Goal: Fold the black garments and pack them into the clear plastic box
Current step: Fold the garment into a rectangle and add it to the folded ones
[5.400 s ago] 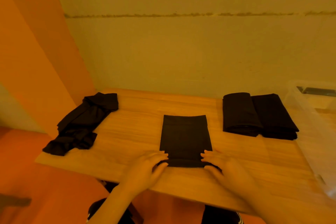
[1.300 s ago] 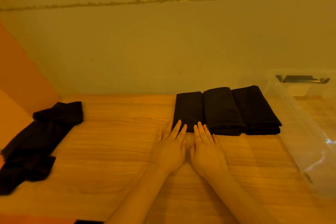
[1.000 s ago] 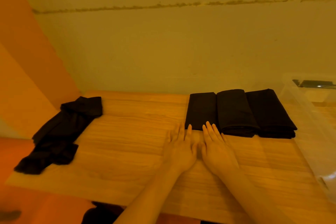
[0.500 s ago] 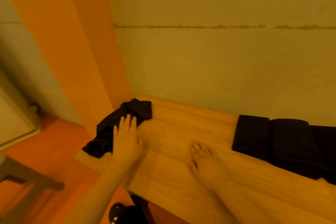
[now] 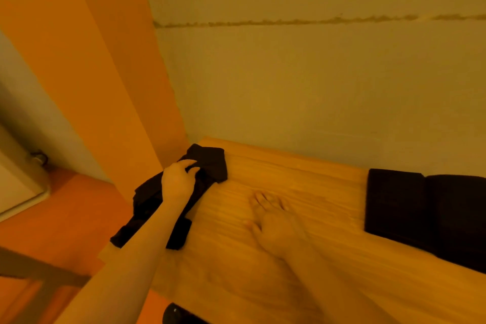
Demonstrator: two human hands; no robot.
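A crumpled black garment (image 5: 210,166) lies at the left end of the wooden table (image 5: 302,192), partly hanging over the edge. My left hand (image 5: 177,181) lies on top of it, its fingers and thumb curled into the cloth. Flat on the bare wood near the middle rests my right hand (image 5: 271,218), fingers straight and blurred. At the right edge of the view sit the folded black garments (image 5: 420,216), side by side. The clear plastic box is out of view.
The table stands against a pale wall (image 5: 315,87). An orange panel (image 5: 92,73) rises beside its left end, with orange floor (image 5: 65,218) below. A dark round object (image 5: 172,314) shows under the table's near edge.
The view has swung left, away from the box. My left hand went from lying flat on the crumpled garment to curling its fingers into it. My right hand stays flat on the wood.
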